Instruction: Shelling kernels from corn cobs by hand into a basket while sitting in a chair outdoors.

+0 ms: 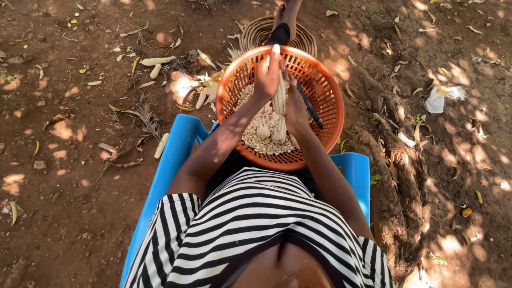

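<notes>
An orange plastic basket (325,88) rests on my lap, partly filled with loose pale maize kernels and some cobs (265,133). Over it I hold one white maize cob (279,93) upright. My left hand (265,74) wraps around the cob's upper part. My right hand (295,104) grips its lower part from the right side. A dark, thin tool-like object (311,109) lies inside the basket to the right of my hands.
I sit on a blue plastic chair (176,154) on bare brown soil. Dry maize husks (200,85) lie left of the basket. A woven flat tray (256,32) sits beyond it. Tree roots (394,176) run along the right; white scraps (442,96) lie farther right.
</notes>
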